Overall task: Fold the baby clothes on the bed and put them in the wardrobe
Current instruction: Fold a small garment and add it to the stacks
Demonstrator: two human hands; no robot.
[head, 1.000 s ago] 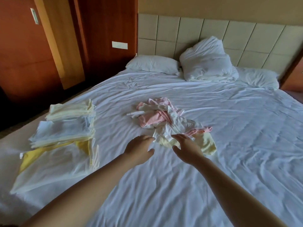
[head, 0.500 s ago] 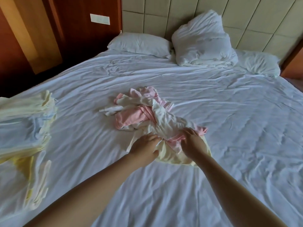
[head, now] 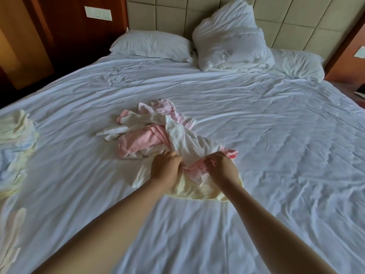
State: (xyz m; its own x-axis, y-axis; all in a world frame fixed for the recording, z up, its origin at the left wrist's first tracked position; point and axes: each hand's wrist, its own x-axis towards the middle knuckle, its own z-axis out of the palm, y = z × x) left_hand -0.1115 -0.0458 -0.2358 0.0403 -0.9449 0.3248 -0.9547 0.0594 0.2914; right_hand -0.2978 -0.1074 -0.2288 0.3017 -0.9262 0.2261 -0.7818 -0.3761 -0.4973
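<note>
- Left hand (head: 166, 168) and right hand (head: 222, 169), close together, both grip cloth in one loose clothes pile (head: 150, 135) on the bed (head: 276, 155).
- One folded stack (head: 15, 135) at left (partly cropped).
- Two pillows (head: 152, 45) behind.

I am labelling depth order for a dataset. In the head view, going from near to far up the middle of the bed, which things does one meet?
Nearest, the pale yellow fabric garment → loose heap of pink and white baby clothes → crumpled white pillow → beige padded headboard.
</note>
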